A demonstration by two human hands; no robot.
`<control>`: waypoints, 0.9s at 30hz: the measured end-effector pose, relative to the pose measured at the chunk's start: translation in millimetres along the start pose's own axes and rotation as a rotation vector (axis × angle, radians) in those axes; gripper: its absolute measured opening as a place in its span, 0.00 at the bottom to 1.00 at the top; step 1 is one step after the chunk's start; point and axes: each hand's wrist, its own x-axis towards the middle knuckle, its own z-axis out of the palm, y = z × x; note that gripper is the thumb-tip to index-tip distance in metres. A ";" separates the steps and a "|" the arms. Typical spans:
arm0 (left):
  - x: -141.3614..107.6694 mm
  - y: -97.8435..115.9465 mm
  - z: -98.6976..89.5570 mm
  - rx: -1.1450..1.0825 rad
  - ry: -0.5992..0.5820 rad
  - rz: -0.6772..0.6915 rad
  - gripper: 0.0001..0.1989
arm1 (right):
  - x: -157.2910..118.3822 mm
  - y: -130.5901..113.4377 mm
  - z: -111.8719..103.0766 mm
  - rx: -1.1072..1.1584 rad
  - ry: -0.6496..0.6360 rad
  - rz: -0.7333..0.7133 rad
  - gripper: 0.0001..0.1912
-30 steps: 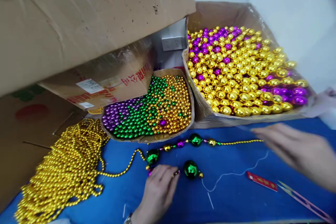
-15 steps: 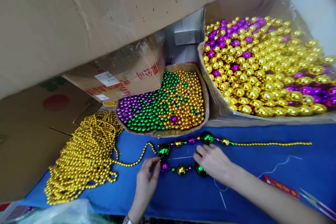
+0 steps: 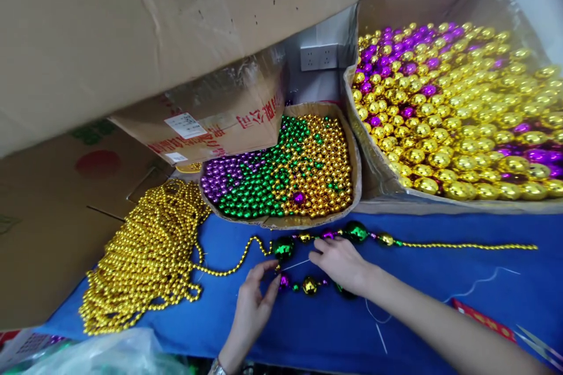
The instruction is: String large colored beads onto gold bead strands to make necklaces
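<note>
My left hand (image 3: 254, 300) is closed in a pinch on a small gold bead (image 3: 278, 268), just below a large green bead (image 3: 283, 248). In my right hand (image 3: 342, 262) is a thin needle (image 3: 296, 265), its tip pointing left, close to the pinched bead. Below lies a short row with a purple bead (image 3: 284, 282) and a gold bead (image 3: 309, 285); my right hand partly hides the green bead at its right end. Behind my hands runs a strand of mixed beads (image 3: 385, 239), ending in a thin gold chain (image 3: 470, 246).
A pile of gold bead chains (image 3: 145, 258) is on the left of the blue cloth (image 3: 422, 328). Behind stand a box of small beads (image 3: 357, 187) and a larger box (image 3: 373, 179). At right lie a red packet (image 3: 484, 321), scissors (image 3: 539, 348) and white thread (image 3: 472, 288).
My right hand has moved left with the needle, whose tip is now close to my left fingers. The whole view has shifted slightly.
</note>
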 end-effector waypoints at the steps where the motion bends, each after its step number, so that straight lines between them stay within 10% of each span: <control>1: 0.2 1.7 -1.3 0.019 -0.003 0.025 0.13 | -1.2 1.3 0.6 0.012 -0.001 0.008 0.07; 10: 9.7 39.0 -20.2 0.062 0.057 0.182 0.18 | -20.1 11.6 -12.9 0.139 0.057 0.087 0.13; 19: 0.7 39.0 0.7 0.003 0.570 0.071 0.15 | -32.6 7.9 -26.6 0.202 0.098 0.142 0.14; 27: -0.7 46.2 20.0 -0.013 0.328 0.010 0.12 | -31.2 -3.1 -30.4 0.200 0.122 0.174 0.15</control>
